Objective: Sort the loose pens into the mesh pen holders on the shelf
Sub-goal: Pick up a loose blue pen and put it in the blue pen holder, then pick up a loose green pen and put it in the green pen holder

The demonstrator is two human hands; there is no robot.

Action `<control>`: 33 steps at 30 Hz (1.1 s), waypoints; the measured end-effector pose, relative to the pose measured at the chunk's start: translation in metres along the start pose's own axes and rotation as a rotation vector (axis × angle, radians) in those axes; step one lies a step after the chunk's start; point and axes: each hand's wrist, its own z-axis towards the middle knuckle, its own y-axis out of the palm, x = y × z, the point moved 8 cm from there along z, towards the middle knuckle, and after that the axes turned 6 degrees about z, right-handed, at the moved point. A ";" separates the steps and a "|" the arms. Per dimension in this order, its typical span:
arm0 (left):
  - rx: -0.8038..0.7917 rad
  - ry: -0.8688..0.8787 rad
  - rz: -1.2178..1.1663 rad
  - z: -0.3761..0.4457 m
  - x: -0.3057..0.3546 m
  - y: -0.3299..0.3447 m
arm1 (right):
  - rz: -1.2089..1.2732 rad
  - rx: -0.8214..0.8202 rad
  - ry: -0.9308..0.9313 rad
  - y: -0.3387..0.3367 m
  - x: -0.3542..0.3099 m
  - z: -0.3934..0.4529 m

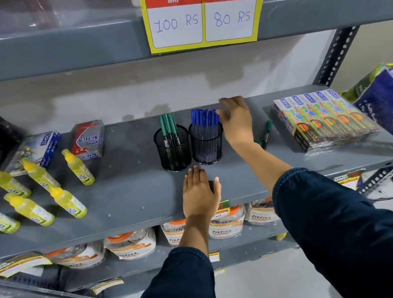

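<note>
Two black mesh pen holders stand touching side by side on the grey shelf [125, 197], near its middle. The left holder [173, 148] carries green-capped pens [168, 125], upright; the right holder [207, 144] is packed with blue-capped pens [205, 121], also upright. One loose green pen [266, 134] lies flat on the shelf at about 3 o'clock from the right holder, partly hidden behind the right forearm.

The right hand [236, 124] is up beside the blue pens, at 2 o'clock from the right holder, its fingers spread loose and grasping nothing, fingertips just at the blue caps. The left hand [200, 192] lies palm down on the shelf at 6 o'clock from the holders, fingers flat and released; a small dark thing shows under it, too hidden to name. Both arms wear dark blue sleeves.

At 9 o'clock lie seven yellow bottles [41, 190], labels too blurred to read. Behind them, a blue box [42, 151] and a red-and-grey box [88, 140] reading "Stitch". At 3 o'clock, a wrapped stack of colourful boxes [325, 119] marked "DOMS". Overhead at 12 o'clock, a yellow price card [203, 12] reads "MRP 100 RS" and "Discounted Price 80 RS". On the shelf below sit jars [131, 245] labelled "fitfizz".
</note>
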 end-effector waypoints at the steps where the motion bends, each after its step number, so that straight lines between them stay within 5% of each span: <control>1: 0.016 0.006 -0.006 0.000 0.000 0.000 | -0.036 0.048 0.002 -0.007 0.006 -0.001; 4: -0.033 0.012 -0.014 0.000 0.000 0.002 | -0.287 0.102 0.142 -0.025 0.047 -0.010; 9: -0.064 0.007 0.031 0.003 0.000 0.004 | -0.536 -0.067 0.436 -0.030 0.115 -0.037; 33: -0.108 -0.004 0.018 0.003 -0.002 0.007 | -0.585 -0.093 0.412 -0.020 0.129 -0.027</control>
